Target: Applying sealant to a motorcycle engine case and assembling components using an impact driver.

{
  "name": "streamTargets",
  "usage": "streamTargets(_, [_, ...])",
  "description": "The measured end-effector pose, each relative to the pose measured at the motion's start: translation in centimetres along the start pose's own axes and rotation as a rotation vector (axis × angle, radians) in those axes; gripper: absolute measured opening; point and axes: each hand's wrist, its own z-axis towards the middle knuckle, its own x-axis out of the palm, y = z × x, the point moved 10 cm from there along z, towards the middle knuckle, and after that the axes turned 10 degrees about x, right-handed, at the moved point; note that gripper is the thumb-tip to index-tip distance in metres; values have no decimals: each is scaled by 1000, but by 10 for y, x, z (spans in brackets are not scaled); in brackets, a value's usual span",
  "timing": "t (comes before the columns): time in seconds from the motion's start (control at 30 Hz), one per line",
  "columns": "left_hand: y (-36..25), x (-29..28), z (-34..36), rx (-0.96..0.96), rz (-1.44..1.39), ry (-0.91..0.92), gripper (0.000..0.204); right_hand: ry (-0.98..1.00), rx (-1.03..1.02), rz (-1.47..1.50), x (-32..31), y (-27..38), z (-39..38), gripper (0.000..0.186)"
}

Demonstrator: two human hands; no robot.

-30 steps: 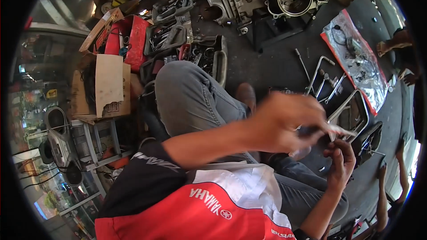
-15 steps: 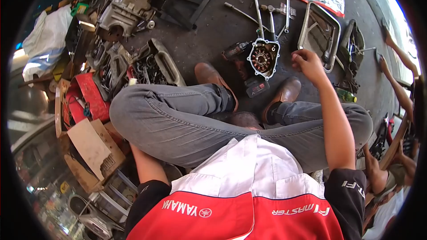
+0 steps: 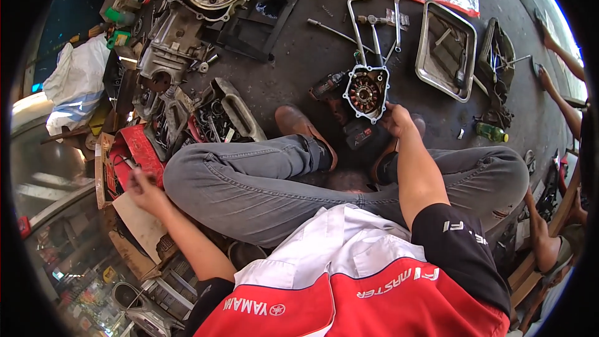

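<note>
My right hand (image 3: 398, 121) is closed on the lower right rim of an engine side cover (image 3: 368, 114), its thumb and fingers at the edge. A round stator with copper coils (image 3: 365, 94) sits inside the cover, open side up. Just left of it lies a cordless impact driver (image 3: 337, 107), its battery (image 3: 360, 135) toward me. Out on the left, my left hand (image 3: 146, 192) hangs beside a red case (image 3: 138, 145), fingers curled together. A thin pale object (image 3: 129, 163) shows near its fingertips; I cannot tell whether it is held.
Beyond the cover lie an L-shaped wrench (image 3: 351, 15), a combination wrench (image 3: 397, 22) and a metal tray (image 3: 419, 56). An engine block (image 3: 168, 47) and a tool-filled tray (image 3: 240, 112) stand left. A green bottle (image 3: 491, 132) lies right; another person's limbs (image 3: 544, 246) show at the edge.
My right hand has come down and left onto the cover's rim. My left hand, hidden below my leg before, has risen into view beside the red case. The whole view has shifted slightly.
</note>
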Motion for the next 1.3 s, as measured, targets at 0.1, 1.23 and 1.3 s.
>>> streamTargets(0.1, [-142, 72, -16, 182, -272, 71, 32, 102, 0, 164, 8, -6, 10, 34])
streamTargets(1.23, [-96, 442, -343, -824, -465, 1441, 103, 685, -139, 636, 94, 28, -56, 66])
streamTargets(1.3, [-114, 431, -329, -791, -483, 1400, 104, 821, -168, 617, 119, 45, -90, 66])
